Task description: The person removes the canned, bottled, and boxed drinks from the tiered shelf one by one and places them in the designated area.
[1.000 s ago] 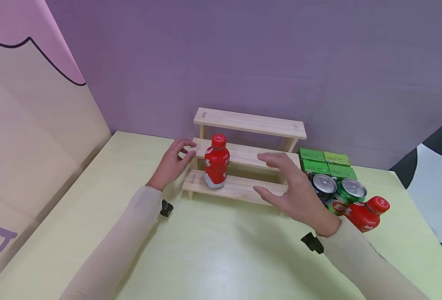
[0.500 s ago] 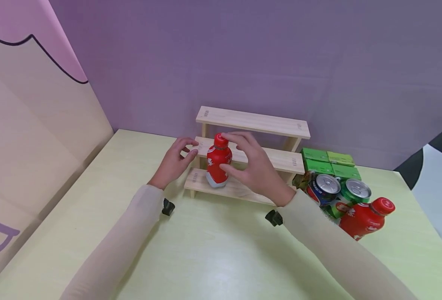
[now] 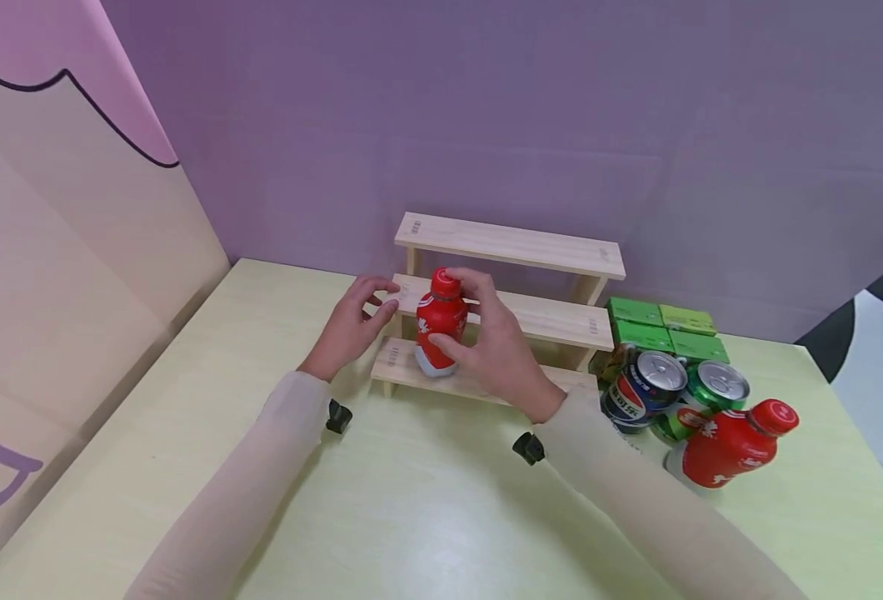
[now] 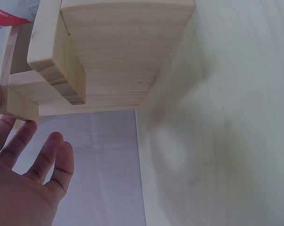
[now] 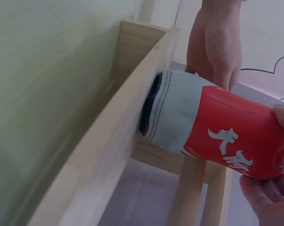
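A wooden stepped shelf [image 3: 516, 243] with three levels stands against the back wall. On its lowest step, near the left end, stands a red bottle [image 3: 436, 321] with a red cap and a pale base. My right hand [image 3: 496, 350] holds this bottle from the right, thumb on the near side of its body and fingers up around the neck. In the right wrist view, the bottle's base meets the step board [image 5: 102, 136]. At the shelf's left end, my left hand [image 3: 349, 329] pinches the middle step between thumb and fingers; the left wrist view shows fingertips [image 4: 27, 128] under the board's end.
Right of the shelf are several green boxes [image 3: 642, 336], a dark blue can [image 3: 629, 400], a green can [image 3: 719, 385] and a second red bottle [image 3: 734, 450]. They stand close together on the pale table [image 3: 411, 500]. A purple wall [image 3: 486, 108] rises behind.
My right hand has moved left from the shelf's right side and taken hold of the red bottle. The bottle stays on the lowest step, and my left hand keeps its place at the shelf's end.
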